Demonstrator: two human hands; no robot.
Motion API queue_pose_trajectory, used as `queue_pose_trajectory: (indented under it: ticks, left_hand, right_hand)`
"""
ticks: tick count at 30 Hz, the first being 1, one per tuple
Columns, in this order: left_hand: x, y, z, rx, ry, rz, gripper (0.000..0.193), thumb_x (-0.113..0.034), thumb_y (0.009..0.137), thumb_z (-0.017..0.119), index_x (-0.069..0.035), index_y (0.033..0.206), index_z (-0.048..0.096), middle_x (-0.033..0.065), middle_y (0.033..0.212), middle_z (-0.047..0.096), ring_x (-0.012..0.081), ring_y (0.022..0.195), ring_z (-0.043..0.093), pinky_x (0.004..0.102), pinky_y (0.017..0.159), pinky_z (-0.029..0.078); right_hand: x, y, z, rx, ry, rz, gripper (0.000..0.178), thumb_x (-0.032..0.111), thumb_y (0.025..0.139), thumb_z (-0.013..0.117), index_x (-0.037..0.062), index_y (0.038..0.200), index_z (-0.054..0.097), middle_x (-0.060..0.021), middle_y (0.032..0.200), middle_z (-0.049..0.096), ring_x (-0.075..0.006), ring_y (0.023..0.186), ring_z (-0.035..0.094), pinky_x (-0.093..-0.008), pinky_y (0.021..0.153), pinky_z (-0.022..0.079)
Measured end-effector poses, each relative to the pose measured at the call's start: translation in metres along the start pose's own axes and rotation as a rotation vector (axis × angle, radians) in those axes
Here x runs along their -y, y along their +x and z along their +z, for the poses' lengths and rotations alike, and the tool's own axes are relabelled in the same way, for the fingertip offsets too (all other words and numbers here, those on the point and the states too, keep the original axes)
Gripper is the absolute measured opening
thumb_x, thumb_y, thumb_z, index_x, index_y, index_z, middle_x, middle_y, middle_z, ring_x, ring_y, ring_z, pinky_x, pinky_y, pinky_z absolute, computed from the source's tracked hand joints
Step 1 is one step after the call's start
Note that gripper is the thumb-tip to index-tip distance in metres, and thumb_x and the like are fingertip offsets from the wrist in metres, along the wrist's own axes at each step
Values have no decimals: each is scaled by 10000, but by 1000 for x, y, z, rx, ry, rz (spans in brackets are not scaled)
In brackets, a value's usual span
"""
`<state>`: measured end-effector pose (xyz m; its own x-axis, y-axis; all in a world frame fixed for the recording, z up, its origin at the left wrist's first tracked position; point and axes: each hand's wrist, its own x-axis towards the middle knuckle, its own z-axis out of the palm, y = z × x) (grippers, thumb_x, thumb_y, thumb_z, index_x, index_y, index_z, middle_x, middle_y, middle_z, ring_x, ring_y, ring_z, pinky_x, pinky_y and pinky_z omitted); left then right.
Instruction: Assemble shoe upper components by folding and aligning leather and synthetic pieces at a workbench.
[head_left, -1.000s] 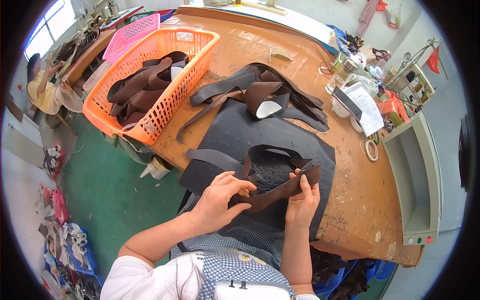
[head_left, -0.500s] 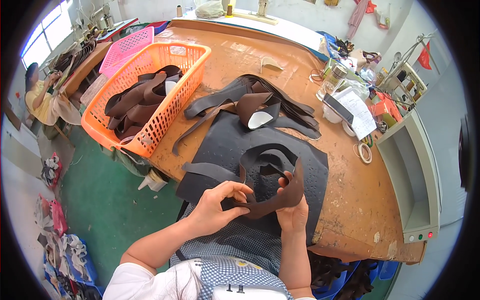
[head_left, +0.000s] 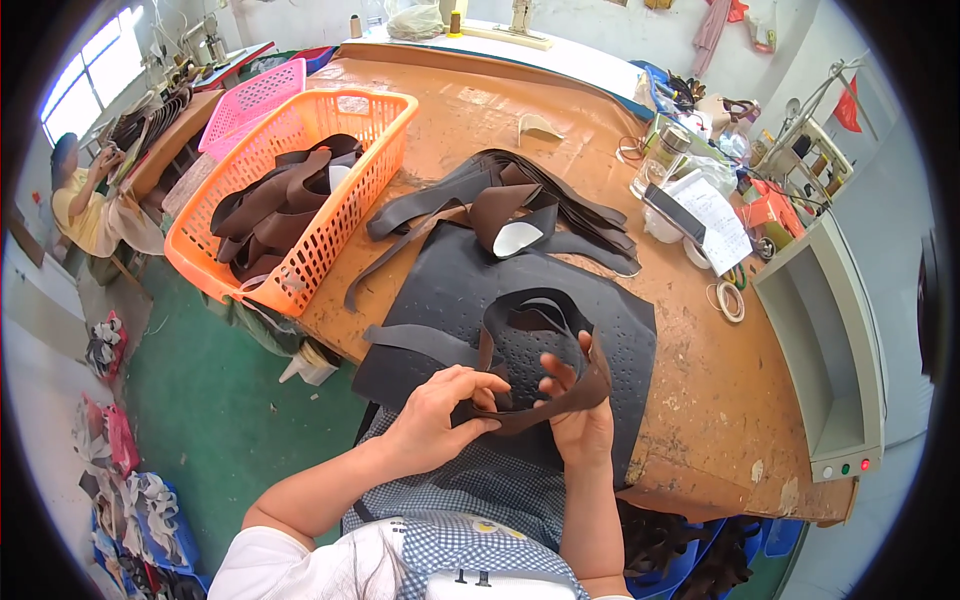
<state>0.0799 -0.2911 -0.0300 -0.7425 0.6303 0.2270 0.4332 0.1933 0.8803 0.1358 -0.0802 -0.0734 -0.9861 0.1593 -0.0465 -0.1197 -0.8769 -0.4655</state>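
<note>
A long dark brown strip (head_left: 530, 412), leather-like, curls in a loop between my hands above a black perforated mat (head_left: 430, 285). My left hand (head_left: 440, 415) pinches the strip's near edge between thumb and fingers. At the other side of the loop, my right hand (head_left: 578, 410) supports the strip against its palm, fingers curled up inside the curve. The strip's grey-backed tail (head_left: 420, 342) lies across the mat at the left. Beyond the mat is a fanned pile of brown strips (head_left: 560, 200), with a folded piece showing a white patch (head_left: 518, 238) on top.
At left, an orange basket (head_left: 385, 140) holds more brown strips; a pink basket (head_left: 240, 105) stands behind it. To the right are a glass jar (head_left: 665, 150), a phone (head_left: 675, 213) on papers, tape rolls (head_left: 728, 302) and a grey metal housing (head_left: 825, 350). Another person (head_left: 85, 200) sits far left.
The loop has opened wider between my hands. My right hand's fingers have spread and shifted slightly left inside it, while my left hand stays nearly in place.
</note>
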Motion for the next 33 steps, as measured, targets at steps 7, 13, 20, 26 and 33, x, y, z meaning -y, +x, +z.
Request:
queue_pose_trajectory:
  ticks: [7, 13, 20, 26, 33]
  left_hand:
    - [-6, -1, 7, 36, 105, 135, 496, 15, 711, 761, -37, 1176, 596, 85, 961, 648, 250, 955, 622, 386, 975, 442]
    - [3, -10, 25, -28, 210, 140, 611, -76, 700, 812, -32, 1240, 530, 120, 1013, 607, 288, 967, 597, 429, 971, 437]
    - [-8, -2, 25, -193, 275, 160, 456, -66, 686, 815, -62, 1103, 628, 112, 1082, 603, 338, 1113, 529, 445, 972, 430]
    - [-5, 9, 18, -192, 117, 294, 216, -5, 743, 754, -8, 928, 643, 107, 1149, 596, 295, 1140, 539, 430, 1018, 408]
    - [-15, 11, 12, -285, -333, -108, 120, -102, 997, 540, 5, 944, 550, -20, 796, 510, 36, 737, 431, 193, 644, 386]
  right_hand:
    - [-9, -2, -30, -8, -323, -44, 440, 247, 891, 692, 17, 1248, 575, -204, 1165, 616, -272, 1041, 650, -346, 811, 578]
    - [-1, -9, 16, -54, -360, 205, 538, 169, 884, 673, -101, 1311, 487, -197, 1303, 556, -255, 1090, 622, -377, 874, 559]
    - [-6, -7, 6, 98, -562, 113, 629, 300, 915, 632, -85, 1370, 433, -192, 1376, 492, -278, 1107, 617, -374, 890, 556]
    - [-20, -10, 17, 24, -213, 203, 516, 93, 902, 630, -1, 1381, 462, -140, 1346, 531, -210, 1121, 616, -325, 887, 560]
    - [-12, -9, 0, -183, -439, -42, 251, 33, 949, 530, -20, 1178, 619, -122, 1041, 683, -204, 736, 709, -301, 592, 606]
